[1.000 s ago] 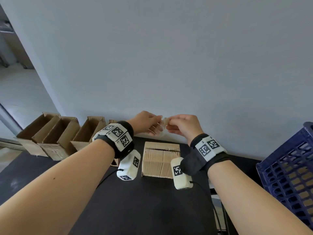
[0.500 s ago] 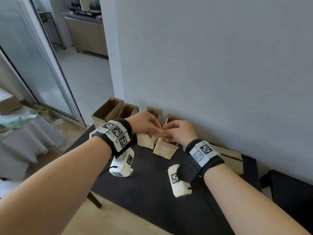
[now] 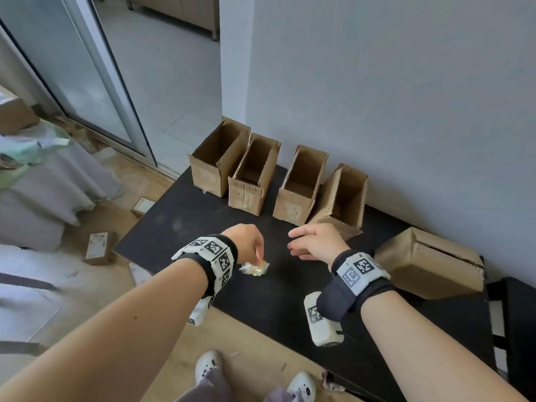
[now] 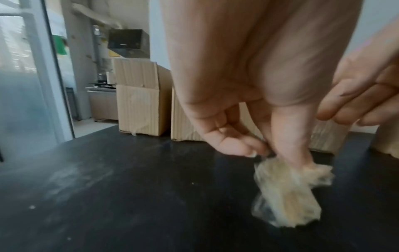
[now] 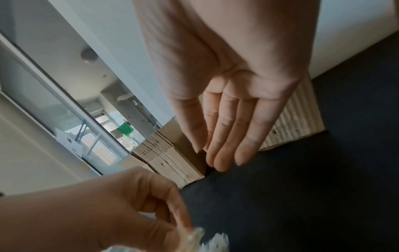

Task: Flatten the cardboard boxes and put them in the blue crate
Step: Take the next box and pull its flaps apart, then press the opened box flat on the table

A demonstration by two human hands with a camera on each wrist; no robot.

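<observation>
Several open cardboard boxes (image 3: 252, 175) stand in a row against the wall on the black table (image 3: 179, 227); the rightmost one (image 3: 343, 195) leans. A closed box (image 3: 429, 262) lies on its side at the right. My left hand (image 3: 249, 245) pinches a crumpled wad of clear tape (image 3: 255, 268) just above the table; in the left wrist view the tape wad (image 4: 287, 196) hangs from thumb and fingertips (image 4: 289, 153). My right hand (image 3: 316, 242) hovers beside it with straight fingers (image 5: 228, 136), holding nothing. No blue crate is in view.
The table's left edge drops to a wooden floor with small packets (image 3: 97, 246) and grey fabric (image 3: 43, 192). A sliding glass door (image 3: 87, 82) stands at the left. My feet in white shoes (image 3: 208, 367) are below the table's front edge.
Both hands drew back from the boxes toward the table's middle. The right hand let go and opened; the left now holds the tape wad alone, low over the table. The view tilted down.
</observation>
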